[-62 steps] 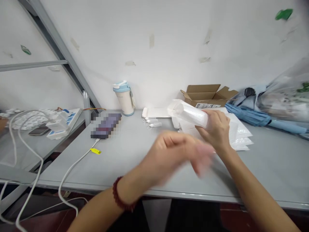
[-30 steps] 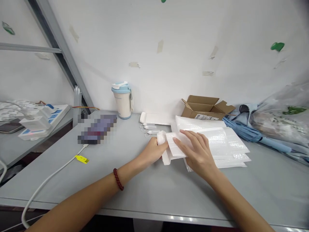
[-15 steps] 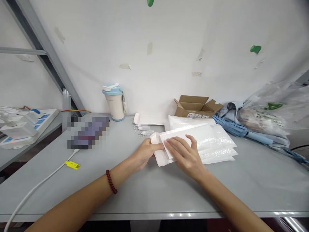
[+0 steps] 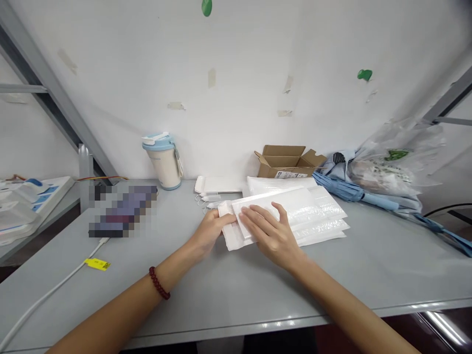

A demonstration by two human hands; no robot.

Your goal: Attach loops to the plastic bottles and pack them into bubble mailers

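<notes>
A white bubble mailer (image 4: 233, 241) is gripped at its left end by my left hand (image 4: 206, 235), thumb on top and fingers underneath. A flat white box (image 4: 241, 227) lies partly at the mailer's mouth. My right hand (image 4: 271, 236) rests over the box and mailer with its fingers stretched out flat and the thumb raised. More white bubble mailers (image 4: 328, 211) lie stacked beneath and to the right. Behind my left hand are small white tagged pieces with string loops (image 4: 211, 198) and a white carton (image 4: 223, 184).
An open cardboard box (image 4: 283, 161) stands against the wall. A folded blue umbrella (image 4: 342, 189) and a plastic bag (image 4: 387, 172) lie at the right. To the left are a lidded cup (image 4: 164, 164), a blurred phone (image 4: 125, 211) and its white cable (image 4: 55, 290).
The view has shifted slightly, so everything sits further left. My right hand has pressed a little along the mailer; both hands keep nearly the same place on it.
</notes>
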